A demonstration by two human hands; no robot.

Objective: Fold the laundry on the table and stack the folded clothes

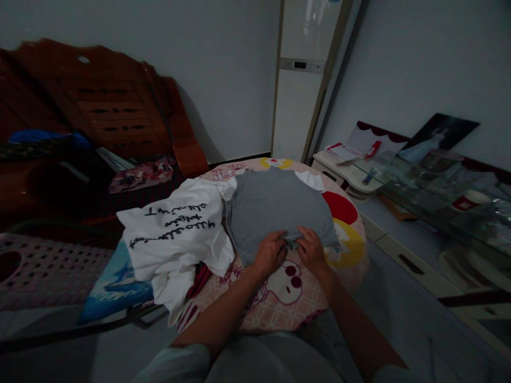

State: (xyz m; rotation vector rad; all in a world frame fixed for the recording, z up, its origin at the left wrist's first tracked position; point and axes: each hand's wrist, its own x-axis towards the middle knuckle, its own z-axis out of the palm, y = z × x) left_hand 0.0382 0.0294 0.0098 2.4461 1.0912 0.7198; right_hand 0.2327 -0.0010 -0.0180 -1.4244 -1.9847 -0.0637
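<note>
A grey shirt lies spread flat on a round table with a pink patterned cover. Its near edge is bunched between my hands. My left hand is closed on that edge, with the fingertips pinching the fabric. Just to the right, my right hand pinches the same edge, its fingers also closed. White cloth shows at the shirt's far right corner; I cannot tell if it is a sleeve. To the left, a crumpled white T-shirt with black lettering partly hangs off the table.
A carved wooden sofa stands at the left, with a blue printed cushion near the table. Behind is a tall white cabinet-like unit. On the right, a glass shelf holds a cup and other items.
</note>
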